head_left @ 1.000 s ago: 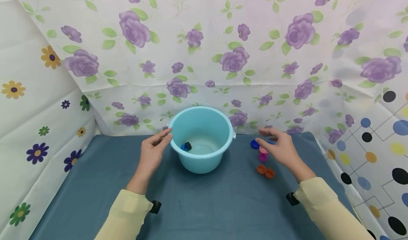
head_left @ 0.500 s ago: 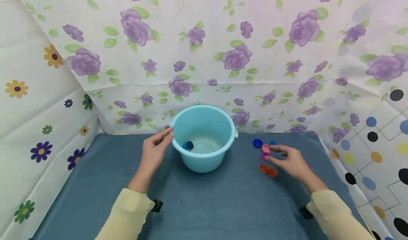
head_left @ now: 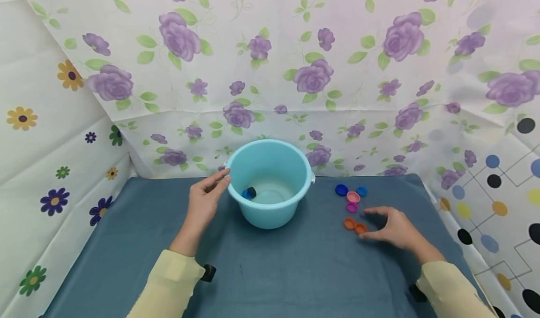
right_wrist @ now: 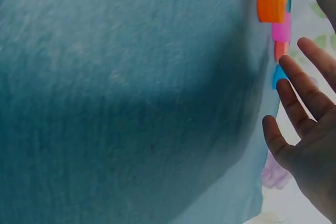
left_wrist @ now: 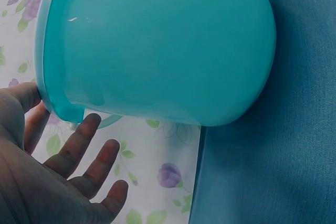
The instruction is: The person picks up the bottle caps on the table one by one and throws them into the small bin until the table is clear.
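Note:
A light blue bucket (head_left: 270,208) stands upright at mid-table, a blue cap (head_left: 246,194) and a black cap (head_left: 251,192) lying in it. At the bucket's left rim is my left hand (head_left: 202,200), thumb and index fingertips touching the rim. The left wrist view shows the other fingers of that hand (left_wrist: 47,166) spread loosely beside the bucket. My right hand (head_left: 394,229) hovers at two orange bottle caps (head_left: 349,223), thumb tip right at the nearer one, index finger held apart from it. Nothing sits between thumb and index.
Behind the orange caps lie a magenta cap (head_left: 352,208), a pink cap (head_left: 353,197), a dark blue cap (head_left: 341,190) and a lighter blue cap (head_left: 361,192). Patterned sheets (head_left: 270,74) enclose the blue-grey table (head_left: 291,271) at the back and sides.
My right hand has moved from above the blue and pink caps toward the near side, to the orange caps. The left hand stays at the bucket rim, and the caps stay in place.

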A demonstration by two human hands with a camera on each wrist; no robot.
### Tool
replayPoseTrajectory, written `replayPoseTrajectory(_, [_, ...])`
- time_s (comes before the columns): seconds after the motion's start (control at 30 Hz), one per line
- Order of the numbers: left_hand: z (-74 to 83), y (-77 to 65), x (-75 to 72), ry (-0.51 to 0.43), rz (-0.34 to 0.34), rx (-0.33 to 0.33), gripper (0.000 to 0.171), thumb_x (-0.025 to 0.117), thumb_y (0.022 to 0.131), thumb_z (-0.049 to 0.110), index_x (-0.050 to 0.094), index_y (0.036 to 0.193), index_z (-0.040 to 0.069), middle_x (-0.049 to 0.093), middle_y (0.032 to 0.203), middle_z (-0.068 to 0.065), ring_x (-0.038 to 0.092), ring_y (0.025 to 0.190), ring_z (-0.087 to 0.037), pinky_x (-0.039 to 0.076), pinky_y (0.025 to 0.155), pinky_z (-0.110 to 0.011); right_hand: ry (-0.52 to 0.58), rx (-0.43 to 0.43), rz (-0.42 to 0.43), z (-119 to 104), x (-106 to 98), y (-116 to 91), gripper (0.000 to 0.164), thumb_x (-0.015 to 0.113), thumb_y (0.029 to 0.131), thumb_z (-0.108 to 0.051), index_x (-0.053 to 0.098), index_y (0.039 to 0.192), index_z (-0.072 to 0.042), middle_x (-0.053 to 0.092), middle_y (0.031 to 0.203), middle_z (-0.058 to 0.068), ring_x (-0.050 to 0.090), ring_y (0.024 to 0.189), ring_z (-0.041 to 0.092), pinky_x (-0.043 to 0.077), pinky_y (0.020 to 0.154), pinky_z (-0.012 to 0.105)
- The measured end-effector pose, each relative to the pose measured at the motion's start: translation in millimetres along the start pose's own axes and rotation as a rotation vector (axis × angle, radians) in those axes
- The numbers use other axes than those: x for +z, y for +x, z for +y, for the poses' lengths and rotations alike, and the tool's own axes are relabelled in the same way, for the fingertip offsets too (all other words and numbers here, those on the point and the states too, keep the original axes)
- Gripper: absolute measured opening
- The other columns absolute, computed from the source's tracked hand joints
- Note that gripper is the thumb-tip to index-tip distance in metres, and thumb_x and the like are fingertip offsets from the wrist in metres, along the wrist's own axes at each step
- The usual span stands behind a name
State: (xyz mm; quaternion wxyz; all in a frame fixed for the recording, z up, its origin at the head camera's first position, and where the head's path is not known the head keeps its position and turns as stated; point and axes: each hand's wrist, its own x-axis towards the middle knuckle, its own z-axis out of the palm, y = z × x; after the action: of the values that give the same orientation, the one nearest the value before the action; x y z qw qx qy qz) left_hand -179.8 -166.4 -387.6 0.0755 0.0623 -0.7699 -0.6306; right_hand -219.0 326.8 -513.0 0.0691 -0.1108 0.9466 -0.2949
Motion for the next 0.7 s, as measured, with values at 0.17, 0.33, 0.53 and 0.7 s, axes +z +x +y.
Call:
replayPoseTrajectory(0.17, [0.7,-0.6,0.3,0.003,0.003,0.001,0.039,0.063,0.09,0.033,0.063,0.125,0.017,0.056,0.133,-0.003,0.055,0.117,-0.019,0.043,0.1,-0.042,-0.019,-0.014,-0.011,3.1,1.4,-2.1,0.08,0.083,0.051,-0.059,0.062,0.121,-0.027,0.059,0.125,0.0,0.049,0.123,0.029,0.043,0.095,0.054])
replayPoseTrajectory(0.33, [1.6,-0.8,0.6,0.005,0.004,-0.001,0.039,0.063,0.09,0.033,0.063,0.124,0.017,0.057,0.132,-0.003,0.055,0.116,-0.019,0.043,0.1,-0.042,-0.042,-0.062,-0.008,6.7,3.0,-2.3,0.076,0.085,0.05,-0.057,0.065,0.117,-0.027,0.061,0.122,0.001,0.052,0.119,0.028,0.043,0.093,0.055])
replayPoseTrajectory(0.53, [1.3,-0.1,0.7,0.006,0.007,-0.008,0.038,0.063,0.089,0.034,0.063,0.124,0.017,0.056,0.133,-0.002,0.055,0.117,-0.018,0.043,0.1,-0.042,-0.08,-0.085,0.023,11.0,5.6,0.1,0.07,0.084,0.051,-0.057,0.068,0.112,-0.026,0.061,0.121,0.005,0.05,0.116,0.031,0.04,0.093,0.059])
replayPoseTrajectory(0.7, [1.4,-0.2,1.0,0.006,0.009,-0.01,0.039,0.064,0.089,0.034,0.063,0.124,0.018,0.055,0.134,-0.002,0.054,0.118,-0.019,0.043,0.1,-0.042,-0.104,-0.055,0.032,10.8,6.7,2.9,0.062,0.082,0.054,-0.059,0.071,0.107,-0.029,0.059,0.123,0.005,0.047,0.119,0.033,0.036,0.094,0.062])
